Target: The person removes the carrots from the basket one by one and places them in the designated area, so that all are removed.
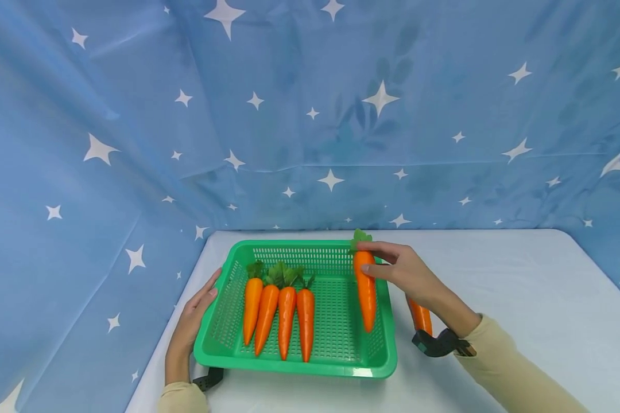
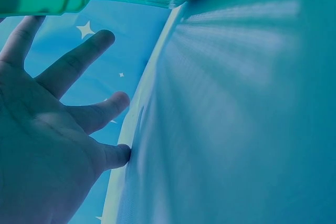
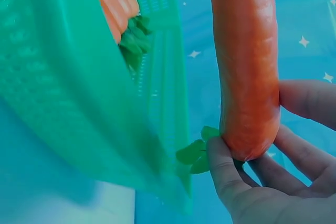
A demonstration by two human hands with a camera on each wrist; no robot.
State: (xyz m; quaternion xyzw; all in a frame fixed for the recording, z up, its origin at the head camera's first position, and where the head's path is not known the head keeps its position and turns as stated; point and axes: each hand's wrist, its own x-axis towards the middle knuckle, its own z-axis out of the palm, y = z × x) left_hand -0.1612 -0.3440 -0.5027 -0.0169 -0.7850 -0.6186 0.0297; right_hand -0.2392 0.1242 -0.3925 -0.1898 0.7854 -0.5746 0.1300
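Note:
A green plastic basket with perforated sides holds several orange carrots with leafy green tops, side by side in its left half. Over the basket's right side, my right hand pinches another carrot near its leafy end, tip pointing toward me. The right wrist view shows thumb and fingers around the thick end of this carrot, its leaves beside a fingertip. My left hand rests against the basket's left side. In the left wrist view its fingers are spread and straight beneath the basket edge.
One more carrot lies on the white table right of the basket, partly hidden by my right forearm. A blue curtain with white stars hangs behind the table and along its left side.

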